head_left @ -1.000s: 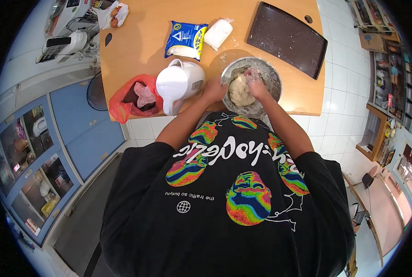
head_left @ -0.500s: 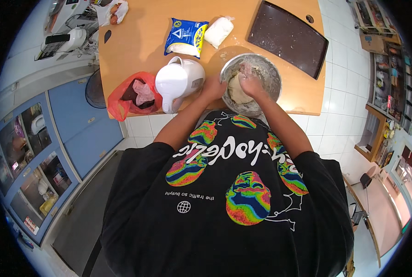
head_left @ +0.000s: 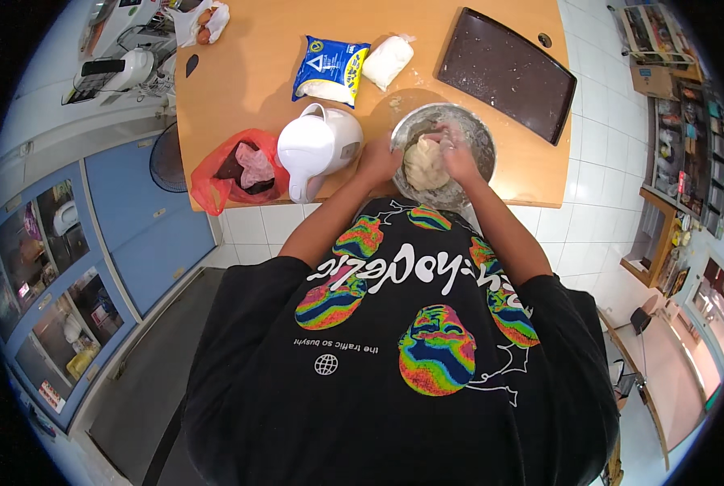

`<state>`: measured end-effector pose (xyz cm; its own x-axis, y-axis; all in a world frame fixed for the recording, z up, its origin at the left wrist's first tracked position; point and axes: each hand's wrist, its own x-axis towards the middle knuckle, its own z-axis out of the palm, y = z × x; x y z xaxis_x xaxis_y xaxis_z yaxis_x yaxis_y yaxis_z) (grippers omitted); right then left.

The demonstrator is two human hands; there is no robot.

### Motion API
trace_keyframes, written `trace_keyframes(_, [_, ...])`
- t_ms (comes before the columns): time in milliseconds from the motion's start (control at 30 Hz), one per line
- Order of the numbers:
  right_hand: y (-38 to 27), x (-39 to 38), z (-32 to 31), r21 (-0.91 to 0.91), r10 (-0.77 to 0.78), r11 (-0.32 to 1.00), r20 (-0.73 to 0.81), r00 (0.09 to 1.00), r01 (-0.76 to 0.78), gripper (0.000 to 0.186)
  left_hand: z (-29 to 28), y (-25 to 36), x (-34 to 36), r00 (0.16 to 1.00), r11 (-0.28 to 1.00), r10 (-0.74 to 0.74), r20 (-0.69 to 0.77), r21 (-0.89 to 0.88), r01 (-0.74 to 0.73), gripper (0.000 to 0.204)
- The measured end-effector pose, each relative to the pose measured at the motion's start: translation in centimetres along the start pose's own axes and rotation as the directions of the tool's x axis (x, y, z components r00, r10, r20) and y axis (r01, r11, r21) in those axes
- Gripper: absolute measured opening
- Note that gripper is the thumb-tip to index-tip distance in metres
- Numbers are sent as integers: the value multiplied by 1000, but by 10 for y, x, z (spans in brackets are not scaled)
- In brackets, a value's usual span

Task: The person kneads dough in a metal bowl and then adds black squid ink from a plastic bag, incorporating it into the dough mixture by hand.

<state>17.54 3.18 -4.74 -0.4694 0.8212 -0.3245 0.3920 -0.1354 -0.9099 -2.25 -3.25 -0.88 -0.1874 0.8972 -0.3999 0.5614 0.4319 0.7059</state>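
Note:
A lump of pale dough (head_left: 424,168) sits in a metal mixing bowl (head_left: 485,139) near the table's front edge. Smears of flour and dough coat the bowl's inner wall. My left hand (head_left: 381,159) grips the bowl's left rim, its fingertips partly hidden by the rim. Inside the bowl, my right hand (head_left: 457,157) is at the upper right side of the dough, with its floury fingers curled and closed on the dough's edge. Just left of my left hand stands a white electric kettle (head_left: 317,146).
Behind the kettle lie a blue-and-yellow flour packet (head_left: 333,69) and a small white bag (head_left: 388,62). A dark baking tray (head_left: 508,77) occupies the far right. At the left are a red plastic bag (head_left: 208,174) and a bag of eggs (head_left: 203,36).
My right hand has shifted right and slightly down from on top of the dough, exposing more of it. My left hand stays on the bowl's rim.

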Motion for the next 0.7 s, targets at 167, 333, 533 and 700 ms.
trace_keyframes(167, [-35, -10, -20, -200, 153, 966, -65, 986, -163, 50, 5, -15, 8, 1000, 999, -23, -1, -25, 23, 36])
trace_keyframes(333, [-34, 4, -18, -477, -44, 863, 260, 965, 168, 67, 5, -10, 15, 998, 998, 63, 22, 26, -64, 36])
trace_keyframes(533, [-43, 1, -2, -732, 69, 622, 406, 911, 279, 71, 7, -18, 6, 998, 994, -50, -40, 100, 54, 34])
trace_keyframes(700, [-37, -26, -19, -711, -52, 556, 487, 872, 431, 59, 20, -29, 4, 990, 995, 25, -139, 94, -11, 35])
